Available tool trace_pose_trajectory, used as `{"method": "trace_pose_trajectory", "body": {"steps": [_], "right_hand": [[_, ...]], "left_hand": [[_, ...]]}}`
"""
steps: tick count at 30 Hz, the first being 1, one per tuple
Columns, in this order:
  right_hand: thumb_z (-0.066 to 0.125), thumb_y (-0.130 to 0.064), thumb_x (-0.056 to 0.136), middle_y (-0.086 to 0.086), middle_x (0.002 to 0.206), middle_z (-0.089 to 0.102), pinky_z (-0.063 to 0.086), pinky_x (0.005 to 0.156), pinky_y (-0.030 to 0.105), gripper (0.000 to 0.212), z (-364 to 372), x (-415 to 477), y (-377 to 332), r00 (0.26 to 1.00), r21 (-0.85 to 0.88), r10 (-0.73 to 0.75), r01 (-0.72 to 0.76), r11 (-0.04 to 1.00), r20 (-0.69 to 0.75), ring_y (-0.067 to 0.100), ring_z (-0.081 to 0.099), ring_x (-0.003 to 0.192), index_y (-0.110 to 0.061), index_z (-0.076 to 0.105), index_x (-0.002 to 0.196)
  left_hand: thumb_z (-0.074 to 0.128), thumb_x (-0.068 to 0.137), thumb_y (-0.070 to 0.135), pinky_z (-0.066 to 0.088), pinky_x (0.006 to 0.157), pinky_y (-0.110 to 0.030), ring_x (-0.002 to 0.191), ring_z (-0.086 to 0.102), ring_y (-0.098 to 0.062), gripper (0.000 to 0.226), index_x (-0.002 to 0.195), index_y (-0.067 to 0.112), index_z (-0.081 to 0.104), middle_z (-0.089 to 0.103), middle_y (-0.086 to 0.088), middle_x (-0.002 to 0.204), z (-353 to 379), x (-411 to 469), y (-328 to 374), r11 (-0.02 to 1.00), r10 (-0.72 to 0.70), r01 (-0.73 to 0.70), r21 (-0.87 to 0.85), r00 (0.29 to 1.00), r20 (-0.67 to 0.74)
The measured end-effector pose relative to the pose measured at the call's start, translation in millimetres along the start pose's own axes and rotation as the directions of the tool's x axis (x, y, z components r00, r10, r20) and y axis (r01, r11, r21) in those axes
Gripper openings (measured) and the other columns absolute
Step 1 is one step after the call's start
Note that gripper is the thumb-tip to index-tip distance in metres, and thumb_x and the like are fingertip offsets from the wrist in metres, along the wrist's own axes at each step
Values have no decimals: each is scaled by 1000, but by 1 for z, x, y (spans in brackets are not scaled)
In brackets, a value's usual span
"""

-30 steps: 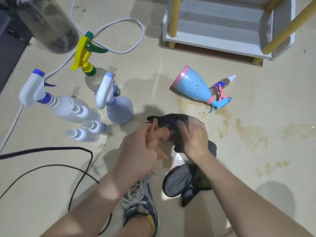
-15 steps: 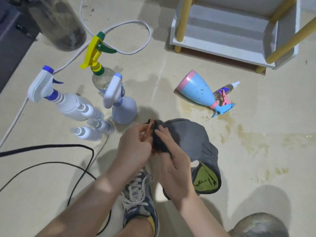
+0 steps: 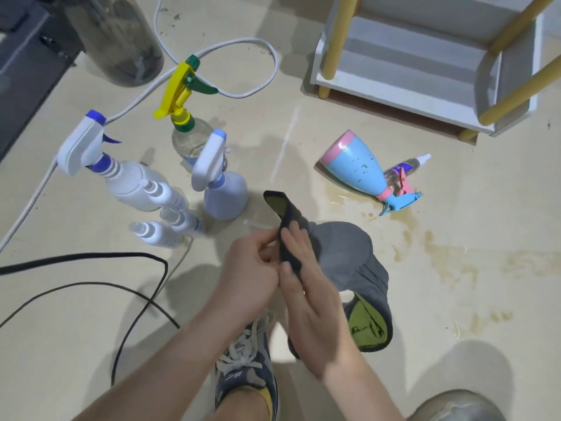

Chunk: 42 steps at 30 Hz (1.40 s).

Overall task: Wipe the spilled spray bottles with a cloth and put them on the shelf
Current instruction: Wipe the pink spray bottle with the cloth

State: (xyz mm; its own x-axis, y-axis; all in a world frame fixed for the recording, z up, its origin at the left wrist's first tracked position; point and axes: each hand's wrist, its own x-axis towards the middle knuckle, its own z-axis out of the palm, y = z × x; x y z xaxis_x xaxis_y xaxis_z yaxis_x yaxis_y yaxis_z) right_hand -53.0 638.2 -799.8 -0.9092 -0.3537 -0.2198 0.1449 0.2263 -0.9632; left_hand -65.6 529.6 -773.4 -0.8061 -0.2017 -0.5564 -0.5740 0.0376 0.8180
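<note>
Spray bottle (image 3: pixel 355 171), blue with a pink base, lies on its side on a beige floor (image 3: pixel 455 299) streaked with a brownish spill (image 3: pixel 425 238), near a white shelf (image 3: pixel 409 71) with yellow posts. It sits beyond the hands and to their right, apart from both. Its long axis runs diagonally, base toward the upper left and trigger toward the lower right. Fingers curled, the left hand (image 3: pixel 249 268) pinches the edge of a dark grey cloth (image 3: pixel 343 247). The right hand (image 3: pixel 312 299) grips the same cloth between thumb and fingers. A white bottle (image 3: pixel 133 183) stands upright at the left.

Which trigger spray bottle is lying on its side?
The light blue bottle with the pink base, down in the spill by the shelf; the other three stand upright.
</note>
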Motion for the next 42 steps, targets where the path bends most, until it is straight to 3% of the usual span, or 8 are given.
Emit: {"method": "trace_pose_trajectory", "body": {"steps": [6, 14, 17, 21, 23, 28, 34, 42], "right_hand": [[38, -73, 88, -1, 136, 61, 38, 112, 52, 42, -33, 63, -8, 996, 62, 66, -63, 996, -56, 14, 53, 128, -59, 51, 125], [48, -41, 90, 14, 106, 73, 50, 88, 35, 51, -44, 43, -49, 941, 622, 221, -13, 783, -258, 28, 68, 101, -3, 65, 120], [42, -36, 103, 19, 114, 61, 34, 85, 28, 39, -20, 50, -36, 997, 136, 71, -70, 988, -3, 21, 55, 105, -14, 62, 129], [33, -44, 99, -16, 152, 39, 16, 117, 29, 48, -2, 49, -13, 969, -476, -243, 234, 848, 44, 3, 18, 148, -28, 52, 141], [38, -43, 95, -16, 145, 45, 22, 118, 38, 46, -14, 60, -7, 983, -333, -161, 124, 935, -85, 10, 29, 143, -28, 59, 134], [46, -26, 98, -8, 60, 43, 38, 66, 39, 44, -30, 103, -3, 969, -6, 143, -147, 989, -202, 15, 41, 65, -22, 44, 54], [54, -21, 99, -10, 97, 65, 42, 79, 9, 17, -17, 60, -20, 994, -153, 1, -17, 988, -107, -3, 57, 94, -22, 70, 94], [48, -13, 96, 9, 75, 67, 50, 70, 39, 29, -24, 112, -26, 894, 391, 365, -247, 887, -262, 24, 61, 71, -4, 69, 78]], "left_hand": [[72, 84, 15, 58, 74, -24, 77, 72, -8, 19, 90, 33, 75, 76, 10, 78, 1, 4, 24, 986, 164, -162, 44, 985, -55], [84, 69, 12, 55, 91, -37, 97, 70, -18, 45, 108, 30, 71, 74, 0, 102, -12, 22, 9, 992, 64, -75, -106, 993, -100], [74, 81, 3, 47, 87, -12, 87, 64, 9, 34, 109, 23, 69, 72, 24, 92, -1, 16, 11, 989, 149, -150, -6, 985, -82], [57, 87, 23, 37, 94, -18, 87, 56, 11, 14, 91, 18, 69, 72, 21, 84, 8, 5, -1, 910, 375, -303, 283, 892, -251], [66, 80, 10, 46, 68, -16, 65, 60, 10, 11, 75, 21, 66, 70, 18, 68, 2, 9, -1, 941, 288, -248, 229, 944, -160], [78, 75, -3, 50, 78, -10, 84, 69, 6, 37, 96, 28, 76, 75, 20, 88, 1, 5, 6, 979, 202, -196, 56, 971, -131], [73, 79, 0, 52, 73, -13, 76, 68, 7, 39, 81, 39, 72, 74, 18, 76, -7, 6, 3, 970, 214, -192, 151, 966, -142], [76, 72, -4, 55, 75, -17, 76, 67, -2, 67, 114, 46, 61, 67, 19, 90, -5, 4, 2, 934, 317, -285, 214, 939, -135]]}}
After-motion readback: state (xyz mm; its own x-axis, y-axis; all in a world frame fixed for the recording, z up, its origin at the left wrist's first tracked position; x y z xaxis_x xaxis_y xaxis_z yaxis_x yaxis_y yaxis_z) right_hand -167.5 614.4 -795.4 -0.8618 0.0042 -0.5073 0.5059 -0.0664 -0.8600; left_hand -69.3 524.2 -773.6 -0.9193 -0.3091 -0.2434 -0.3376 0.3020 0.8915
